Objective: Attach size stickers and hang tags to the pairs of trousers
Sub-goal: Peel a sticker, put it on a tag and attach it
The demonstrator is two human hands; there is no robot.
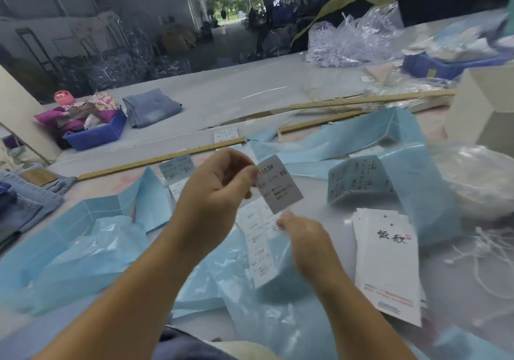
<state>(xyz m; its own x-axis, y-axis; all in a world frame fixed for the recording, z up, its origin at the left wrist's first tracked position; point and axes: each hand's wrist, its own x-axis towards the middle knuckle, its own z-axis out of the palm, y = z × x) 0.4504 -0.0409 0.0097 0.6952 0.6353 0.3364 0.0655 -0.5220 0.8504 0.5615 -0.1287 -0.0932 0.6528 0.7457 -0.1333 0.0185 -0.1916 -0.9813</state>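
Note:
My left hand [219,190] pinches a white size sticker [279,184] marked XS, lifted above the table. Just below it my right hand [303,240] holds a strip of white stickers on backing paper [261,251], thumb near the lifted sticker's lower corner. A stack of white hang tags [389,265] with black characters lies to the right. Folded denim trousers [25,201] with a brown patch lie at the left edge. Another folded pair [151,107] sits farther back.
Light blue backing sheets [91,237] are strewn across the table. Wooden rulers [155,162] lie across the middle. A blue bin [97,134] stands back left, a white box [484,112] and clear plastic bags [481,181] at right, white strings [489,251] beside the tags.

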